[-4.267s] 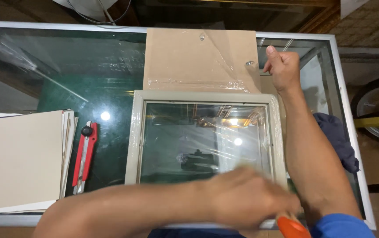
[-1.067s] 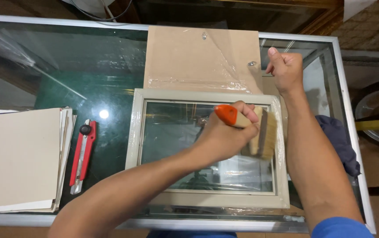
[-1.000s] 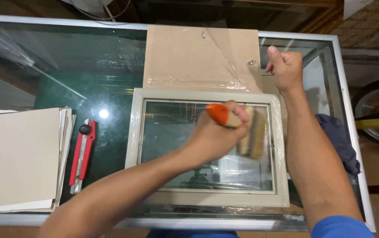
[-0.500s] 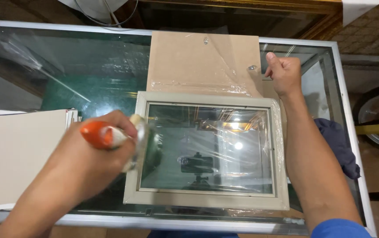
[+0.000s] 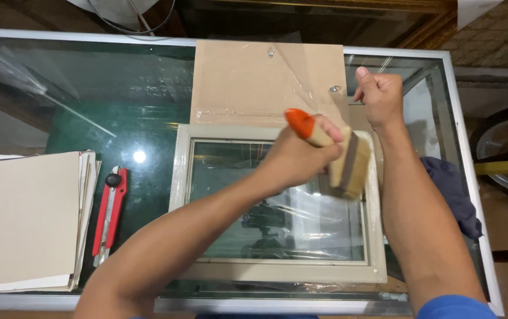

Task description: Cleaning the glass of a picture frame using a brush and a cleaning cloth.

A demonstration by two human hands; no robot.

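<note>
Sweeping bristly brush (image 5: 344,168) over glass (image 5: 266,207).

A pale rectangular picture frame (image 5: 277,272) lies on the glass worktop (image 5: 88,88), with a brown cardboard backing sheet (image 5: 248,77) just behind it. Left of the frame lies a red utility knife (image 5: 110,214), and further left a stack of cream paper boards (image 5: 23,218). A dark crumpled cloth (image 5: 452,192) sits right of the frame.

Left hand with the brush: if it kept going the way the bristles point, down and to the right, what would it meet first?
The left hand holds the brush, bristles over the frame's glass near its right rail. Further that way it would probably meet that rail first, then the right forearm; depth is unclear.
</note>
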